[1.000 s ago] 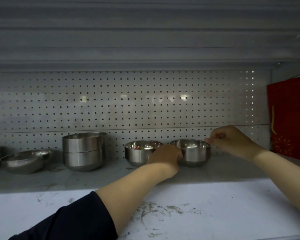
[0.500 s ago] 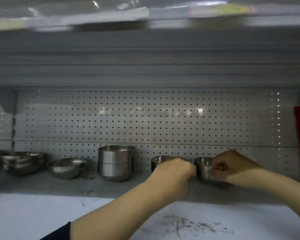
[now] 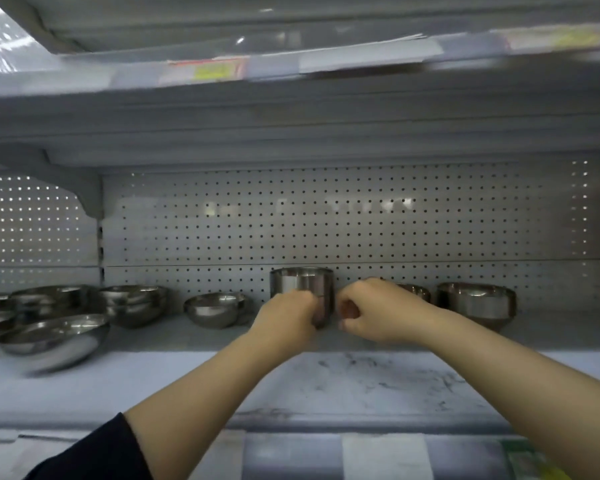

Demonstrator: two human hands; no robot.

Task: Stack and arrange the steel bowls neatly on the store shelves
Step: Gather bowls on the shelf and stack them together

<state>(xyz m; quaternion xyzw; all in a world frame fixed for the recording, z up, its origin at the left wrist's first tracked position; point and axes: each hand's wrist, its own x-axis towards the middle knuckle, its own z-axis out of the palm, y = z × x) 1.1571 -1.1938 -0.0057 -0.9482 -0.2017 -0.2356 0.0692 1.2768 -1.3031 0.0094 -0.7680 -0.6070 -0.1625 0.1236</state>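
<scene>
Far left of the shelf (image 3: 194,382): several wide steel bowls, one large bowl (image 3: 54,337) nearest the front edge, with nested stacks (image 3: 132,303) behind it toward the pegboard back panel (image 3: 326,220). Detail there is blurred.

Right of those, a single small bowl (image 3: 215,308) sits alone, well apart from the front edge.

Centre: a tall stack of straight-sided bowls (image 3: 302,289), standing upright against the back panel. Left hand (image 3: 286,317) has fingers curled against the stack's lower left wall. Right hand (image 3: 378,315) is curled at the lower right wall, thumb forward. Both appear to grip the stack from opposite sides; how much finger wraps behind the stack cannot be told.

Just right of the right hand, a low bowl (image 3: 413,291) is partly hidden behind the wrist. Further right, another two-bowl stack (image 3: 475,303) stands near the back panel.

Judgement: stack is being squared or shifted into line with its neighbours.

Risks: polished steel is slick, so a low grip could let the upper bowl tip or slide off if the stack is moved quickly. The right wrist is close to the hidden low bowl and could knock it. Sliding rightward may clash the stack into it.
</scene>
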